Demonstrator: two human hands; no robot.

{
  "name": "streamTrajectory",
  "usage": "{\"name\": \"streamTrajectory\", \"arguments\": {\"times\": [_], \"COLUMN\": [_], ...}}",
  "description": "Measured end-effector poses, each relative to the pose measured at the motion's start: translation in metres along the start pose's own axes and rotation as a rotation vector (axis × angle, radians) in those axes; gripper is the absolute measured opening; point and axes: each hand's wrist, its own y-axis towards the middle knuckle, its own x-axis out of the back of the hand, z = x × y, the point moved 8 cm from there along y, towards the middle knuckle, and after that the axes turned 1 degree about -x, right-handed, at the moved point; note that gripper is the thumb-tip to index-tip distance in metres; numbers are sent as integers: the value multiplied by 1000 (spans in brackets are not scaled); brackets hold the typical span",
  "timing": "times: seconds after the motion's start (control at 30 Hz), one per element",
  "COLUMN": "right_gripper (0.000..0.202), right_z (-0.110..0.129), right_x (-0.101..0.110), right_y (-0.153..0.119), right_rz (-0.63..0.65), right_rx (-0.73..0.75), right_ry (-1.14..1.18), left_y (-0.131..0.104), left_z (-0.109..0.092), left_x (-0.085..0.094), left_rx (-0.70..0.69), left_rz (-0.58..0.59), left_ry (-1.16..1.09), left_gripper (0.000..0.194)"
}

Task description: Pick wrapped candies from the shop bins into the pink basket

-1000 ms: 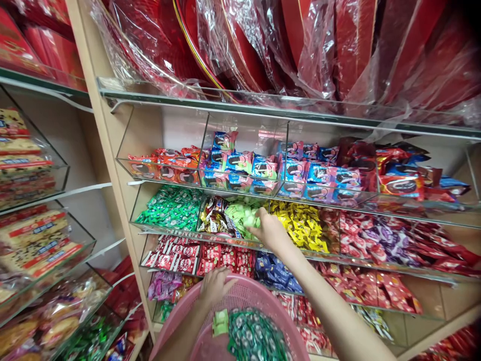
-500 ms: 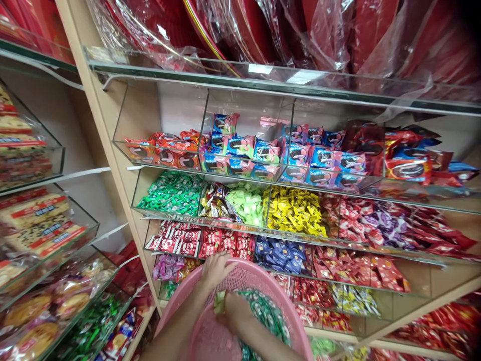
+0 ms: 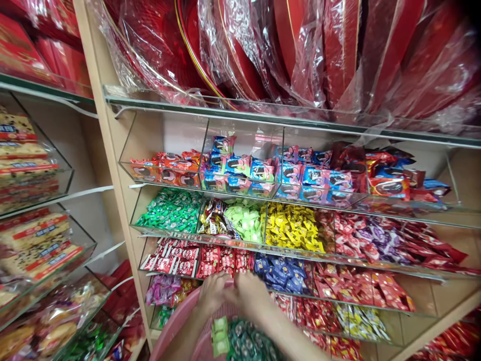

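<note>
Head view: curved, perforated pink basket (image 3: 171, 326); squarish pale-green packets (image 3: 220, 337).

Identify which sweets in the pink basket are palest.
The small pale green group, left of the dark green pile in the pink basket; its light wrappers set it apart from that pile's deeper colour.

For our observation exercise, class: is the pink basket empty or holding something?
Holding something: pale-green packets and dark-green packets show inside the pink basket.
</note>
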Motion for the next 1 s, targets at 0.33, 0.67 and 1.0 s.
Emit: {"name": "streamTrajectory", "arguments": {"times": [0.33, 0.67, 1.0], "right_gripper": [25, 36, 32], "right_z": [-17, 2, 4], "right_x": [139, 125, 126], "right_y": [78, 104, 116], "right_rz": [-352, -211, -178], "right_rx": [-174, 185, 249], "right_ry": [-183, -343, -380], "left_y": [-2, 1, 2], "left_z": [-4, 0, 0], "left_x": [4, 1, 2], "left_rx": [-92, -82, -77], "left_rz": [-71, -67, -77], "left_ry": [-4, -44, -56], "left_gripper": [47, 49, 50]}}
